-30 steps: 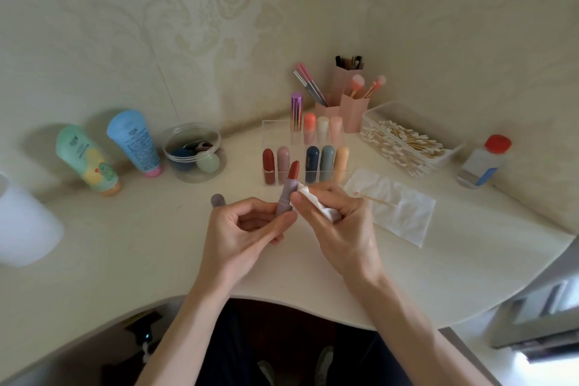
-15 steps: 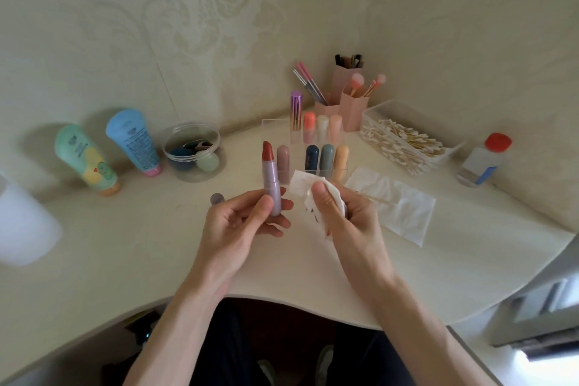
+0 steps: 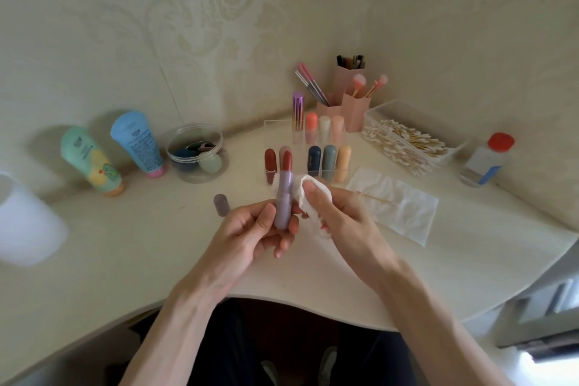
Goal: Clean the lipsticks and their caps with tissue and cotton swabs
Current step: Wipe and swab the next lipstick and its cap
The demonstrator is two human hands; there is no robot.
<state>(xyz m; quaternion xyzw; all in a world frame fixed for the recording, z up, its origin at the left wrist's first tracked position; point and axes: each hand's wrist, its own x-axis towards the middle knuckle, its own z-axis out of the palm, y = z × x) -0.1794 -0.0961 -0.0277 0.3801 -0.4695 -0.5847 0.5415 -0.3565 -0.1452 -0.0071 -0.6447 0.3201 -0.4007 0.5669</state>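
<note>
Your left hand point(image 3: 247, 235) grips the upright purple red-tipped lipstick point(image 3: 283, 197); your right hand point(image 3: 341, 219) fingers pinch crumpled white tissue point(image 3: 300, 199) against it.

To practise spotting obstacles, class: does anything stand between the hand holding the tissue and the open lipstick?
Nothing visible does. The right hand holds its tissue right against the side of the lipstick, which the left hand holds upright.

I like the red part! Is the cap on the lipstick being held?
No: the lipstick in the left hand shows its bare red tip, and a purple cap stands apart on the table.
</note>
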